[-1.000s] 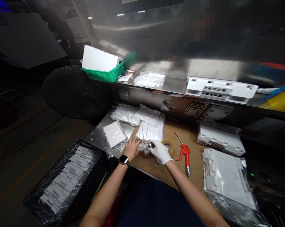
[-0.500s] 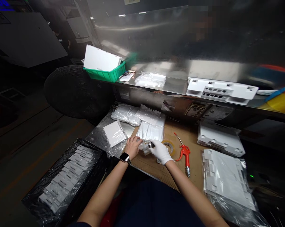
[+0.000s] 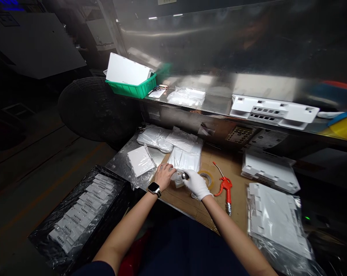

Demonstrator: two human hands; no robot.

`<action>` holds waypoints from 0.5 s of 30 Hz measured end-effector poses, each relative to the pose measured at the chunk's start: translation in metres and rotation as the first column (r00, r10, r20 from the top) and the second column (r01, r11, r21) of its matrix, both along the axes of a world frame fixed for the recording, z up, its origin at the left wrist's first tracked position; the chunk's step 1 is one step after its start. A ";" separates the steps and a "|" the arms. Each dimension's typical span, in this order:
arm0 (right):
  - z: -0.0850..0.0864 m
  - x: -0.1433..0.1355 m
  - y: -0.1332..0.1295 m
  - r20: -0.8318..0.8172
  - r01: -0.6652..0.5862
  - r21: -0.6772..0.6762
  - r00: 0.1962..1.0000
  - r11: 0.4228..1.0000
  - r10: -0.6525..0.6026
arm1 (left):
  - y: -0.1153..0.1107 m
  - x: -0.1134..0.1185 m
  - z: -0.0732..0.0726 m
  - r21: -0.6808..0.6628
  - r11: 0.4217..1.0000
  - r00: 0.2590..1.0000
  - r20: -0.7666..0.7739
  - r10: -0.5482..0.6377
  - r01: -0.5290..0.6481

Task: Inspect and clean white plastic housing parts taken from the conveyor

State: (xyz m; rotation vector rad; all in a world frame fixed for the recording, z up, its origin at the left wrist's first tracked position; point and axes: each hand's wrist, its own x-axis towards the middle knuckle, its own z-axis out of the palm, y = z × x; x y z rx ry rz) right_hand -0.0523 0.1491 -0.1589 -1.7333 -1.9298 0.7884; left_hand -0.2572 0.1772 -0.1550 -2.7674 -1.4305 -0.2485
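My bare left hand [image 3: 163, 176], with a watch at the wrist, has its fingers bent over a small clear plastic item [image 3: 177, 178] on the cardboard. From the right, my white-gloved right hand [image 3: 197, 184] closes around a small round metallic object [image 3: 185, 176], touching the same spot. What the left fingertips grip is too small to make out. Just behind the hands lie white plastic sleeves [image 3: 185, 159]. A yellow tape roll [image 3: 205, 178] is beside the glove, partly hidden by it.
A red air gun [image 3: 226, 184] lies right of the hands. Bagged white panels [image 3: 277, 214] are at the right edge. A black crate [image 3: 97, 214] of white parts stands lower left. The metal shelf [image 3: 216, 104] runs behind, bearing a green bin [image 3: 133, 90].
The whole view has shifted slightly, so the scene sits a little further right. My left fingers have moved slightly over the clear item; the right hand keeps its grip.
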 end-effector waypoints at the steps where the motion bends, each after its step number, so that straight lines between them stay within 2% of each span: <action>1: 0.001 0.000 0.000 -0.002 -0.004 0.004 1.000 1.000 0.004 | 0.000 0.001 0.001 0.004 1.000 1.000 -0.010 -0.005 0.005; 15: -0.002 0.001 -0.002 0.011 -0.007 0.003 1.000 1.000 0.007 | 0.006 0.018 0.006 0.079 0.985 0.980 -0.136 -0.144 0.155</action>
